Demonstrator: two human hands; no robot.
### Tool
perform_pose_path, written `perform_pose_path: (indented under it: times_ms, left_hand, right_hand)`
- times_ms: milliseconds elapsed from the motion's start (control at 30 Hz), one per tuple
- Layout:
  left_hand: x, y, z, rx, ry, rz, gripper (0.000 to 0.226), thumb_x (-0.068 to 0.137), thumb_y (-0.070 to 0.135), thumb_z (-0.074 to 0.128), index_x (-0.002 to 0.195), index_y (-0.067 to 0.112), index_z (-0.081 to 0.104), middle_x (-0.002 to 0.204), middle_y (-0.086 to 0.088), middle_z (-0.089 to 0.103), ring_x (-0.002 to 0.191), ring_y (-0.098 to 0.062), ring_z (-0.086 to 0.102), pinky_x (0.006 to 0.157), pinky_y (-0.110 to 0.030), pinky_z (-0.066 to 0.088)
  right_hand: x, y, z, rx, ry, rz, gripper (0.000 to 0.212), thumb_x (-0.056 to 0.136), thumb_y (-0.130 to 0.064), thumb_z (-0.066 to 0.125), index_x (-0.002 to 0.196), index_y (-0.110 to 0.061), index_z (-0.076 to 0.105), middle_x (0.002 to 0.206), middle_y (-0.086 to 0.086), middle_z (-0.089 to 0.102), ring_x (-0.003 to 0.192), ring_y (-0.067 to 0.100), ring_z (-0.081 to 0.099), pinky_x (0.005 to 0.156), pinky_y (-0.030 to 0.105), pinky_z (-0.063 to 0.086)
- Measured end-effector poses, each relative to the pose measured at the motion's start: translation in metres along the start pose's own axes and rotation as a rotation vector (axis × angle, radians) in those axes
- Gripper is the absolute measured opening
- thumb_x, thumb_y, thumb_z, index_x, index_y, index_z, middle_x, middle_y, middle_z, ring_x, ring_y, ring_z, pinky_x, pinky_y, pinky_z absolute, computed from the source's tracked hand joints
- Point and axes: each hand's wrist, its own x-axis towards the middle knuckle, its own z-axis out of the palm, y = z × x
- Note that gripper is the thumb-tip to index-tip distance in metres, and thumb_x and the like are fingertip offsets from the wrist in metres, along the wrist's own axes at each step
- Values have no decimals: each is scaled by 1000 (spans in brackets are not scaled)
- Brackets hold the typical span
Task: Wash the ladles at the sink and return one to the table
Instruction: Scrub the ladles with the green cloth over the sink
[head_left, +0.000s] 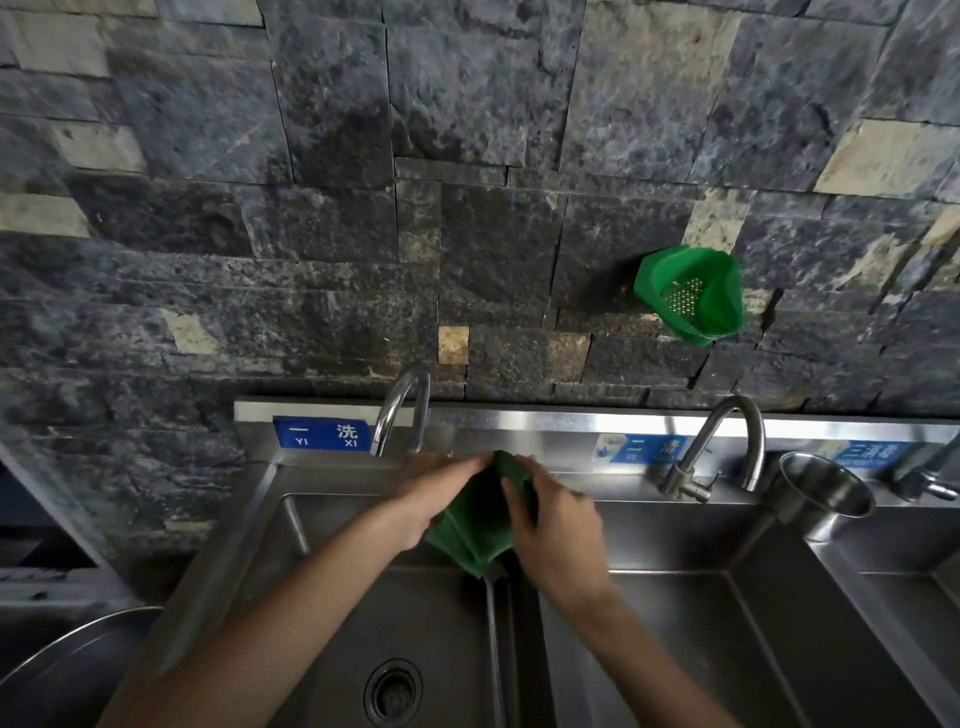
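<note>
Head view shows both hands meeting over the divider between two steel sink basins (675, 613). The left hand (431, 499) and right hand (556, 525) each pinch a green scouring cloth (475, 535), which hangs between them, its long axis running near to far. A dark handle-like strip (496, 574) pokes out below the cloth, nearer the right hand; whether it is a ladle cannot be told.

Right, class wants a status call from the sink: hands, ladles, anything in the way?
Both hands, left and right, grip on green scouring cloth over sink divider. No ladle clearly visible. Nothing blocking.
</note>
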Motion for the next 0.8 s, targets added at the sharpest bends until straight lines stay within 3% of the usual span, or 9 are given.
perform_pose_path:
  times_ms: [67,167,233,300,433,533,667,733,800]
  left_hand:
    - [9,-8,12,-111,50,-51,55,71,60,77,103,16,68,101,-8,73,93,-24,68,71,-30,53]
    - [13,-15,23,-330,-22,-189,39,87,47,65,103,11,72,96,-10,75,86,-23,70,68,-29,55]
    - [10,-18,24,-461,-83,-264,41,96,43,53,98,6,71,95,-13,73,89,-26,68,79,-35,54]
    - [7,-25,21,-547,-187,-327,50,100,48,44,98,3,66,109,-19,71,108,-33,65,99,-43,49]
    - [13,-61,20,-799,-402,-445,82,93,64,40,125,-9,58,131,-27,61,128,-38,55,116,-48,33]
    - [19,-90,28,-906,-477,-467,81,92,61,43,138,-5,50,139,-25,56,134,-36,49,118,-46,30]
    - [33,-135,41,-966,-431,-502,77,93,57,47,140,-4,50,142,-24,53,127,-35,54,113,-44,38]
    - [37,-159,48,-994,-383,-542,75,94,56,48,138,-4,51,138,-24,57,125,-36,56,111,-46,40]
    - [43,-188,55,-939,-274,-578,63,98,50,46,133,-2,55,135,-24,60,126,-36,56,109,-48,43]
  right_hand:
    - [-14,-2,24,69,-43,21,45,101,-41,54,142,-22,58,144,10,61,110,34,70,80,42,58]
    - [-33,4,50,188,-134,71,83,95,-72,35,159,-19,33,165,10,28,152,25,30,117,39,39]
    - [-39,14,63,233,-157,69,96,89,-82,34,162,-22,21,170,4,13,157,17,7,125,38,25]
    - [-42,26,72,278,-198,96,100,86,-82,44,163,-24,17,170,-2,10,157,12,3,126,37,24]
    - [-51,59,94,429,-258,231,101,80,-73,65,161,-26,27,165,-7,32,151,12,33,119,38,39]
    - [-62,81,111,468,-310,325,85,88,-52,71,159,-31,29,149,-6,56,131,12,58,108,31,49]
    - [-75,104,135,463,-392,397,62,101,-30,60,157,-24,35,130,-7,67,111,7,66,85,6,46]
    - [-82,115,148,456,-466,442,51,104,-30,54,153,-23,40,119,-5,69,106,12,68,79,7,46]
    - [-86,128,162,443,-532,473,42,105,-30,51,147,-24,46,113,-4,69,104,15,68,83,16,53]
